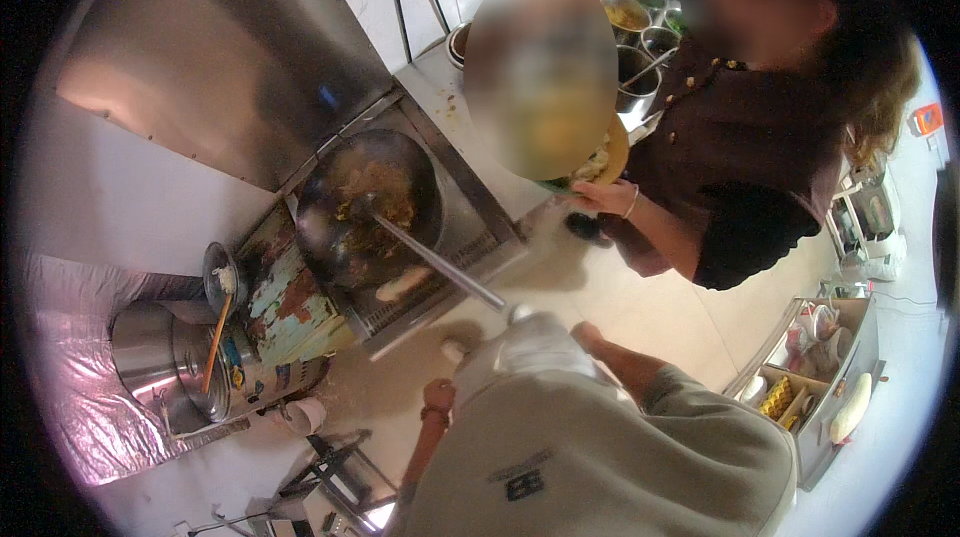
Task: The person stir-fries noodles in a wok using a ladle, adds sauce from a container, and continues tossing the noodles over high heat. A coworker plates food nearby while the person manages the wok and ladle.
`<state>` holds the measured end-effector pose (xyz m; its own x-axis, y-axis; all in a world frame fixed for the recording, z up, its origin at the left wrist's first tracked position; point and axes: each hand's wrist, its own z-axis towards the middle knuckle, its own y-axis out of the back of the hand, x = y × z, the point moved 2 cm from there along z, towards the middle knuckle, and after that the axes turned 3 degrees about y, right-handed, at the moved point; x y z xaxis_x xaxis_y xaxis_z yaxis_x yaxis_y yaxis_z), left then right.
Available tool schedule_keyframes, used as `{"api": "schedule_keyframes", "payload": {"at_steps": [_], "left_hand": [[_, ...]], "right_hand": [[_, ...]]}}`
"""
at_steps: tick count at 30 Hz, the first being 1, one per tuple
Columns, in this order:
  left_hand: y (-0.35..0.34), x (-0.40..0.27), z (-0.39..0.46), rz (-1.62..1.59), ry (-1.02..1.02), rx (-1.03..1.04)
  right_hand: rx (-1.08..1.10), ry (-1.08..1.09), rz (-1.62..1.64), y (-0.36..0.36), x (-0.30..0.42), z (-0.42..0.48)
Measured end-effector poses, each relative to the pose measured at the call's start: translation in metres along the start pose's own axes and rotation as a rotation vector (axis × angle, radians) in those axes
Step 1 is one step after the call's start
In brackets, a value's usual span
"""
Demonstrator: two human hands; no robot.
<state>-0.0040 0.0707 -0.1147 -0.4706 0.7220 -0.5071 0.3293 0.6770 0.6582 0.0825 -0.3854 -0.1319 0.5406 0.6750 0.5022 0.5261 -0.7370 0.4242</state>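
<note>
My left hand point(438, 396) hangs beside my body, with its fingers mostly hidden. My right hand point(589, 338) is low at my other side, near the waist, its fingers blurred. Neither touches the cooking things. Before me a dark wok point(313, 237) sits on a metal stove point(480, 233), with browned food point(379, 181) inside. A long-handled metal ladle point(442, 263) rests in the wok, its handle slanting towards my waist. A co-worker's hand point(607, 199) holds the edge of a plate point(616, 151) of food, partly covered by a blurred patch.
Several metal pots point(637, 91) stand behind the co-worker point(742, 139). Left of the stove are a worn board point(289, 301), a small pan point(221, 278) of white food and a large metal pot point(142, 349). An open drawer unit point(847, 357) stands at right.
</note>
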Motion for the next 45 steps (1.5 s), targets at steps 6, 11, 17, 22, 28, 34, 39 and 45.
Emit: {"api": "schedule_keyframes", "payload": {"at_steps": [6, 11, 17, 22, 28, 34, 39, 45], "left_hand": [[0.002, 0.001, 0.000, 0.006, 0.117, 0.004], [0.008, -0.018, -0.001, -0.008, 0.133, -0.008], [0.005, 0.002, -0.003, 0.064, 0.094, 0.011], [0.021, -0.040, -0.003, 0.059, 0.146, 0.082], [0.023, -0.050, -0.010, -0.115, 0.267, 0.091], [0.014, -0.030, -0.009, -0.314, 0.369, 0.068], [0.010, -0.016, 0.021, -0.567, 0.299, 0.108], [0.085, -0.155, 0.070, -1.197, 0.165, 0.042]], "right_hand": [[-0.006, 0.019, -0.095, -0.002, 0.001, 0.001], [-0.008, 0.118, -0.260, -0.011, -0.014, 0.015], [0.024, 0.174, -0.240, -0.005, 0.000, 0.008], [0.028, 0.205, -0.256, -0.012, -0.026, 0.021], [-0.041, 0.002, -0.032, -0.002, -0.004, 0.007], [-0.347, 0.283, 0.208, 0.026, 0.044, 0.018], [-0.104, 0.537, 0.445, 0.076, 0.258, -0.020], [0.243, 0.485, -0.107, 0.040, 0.378, -0.039]]}}
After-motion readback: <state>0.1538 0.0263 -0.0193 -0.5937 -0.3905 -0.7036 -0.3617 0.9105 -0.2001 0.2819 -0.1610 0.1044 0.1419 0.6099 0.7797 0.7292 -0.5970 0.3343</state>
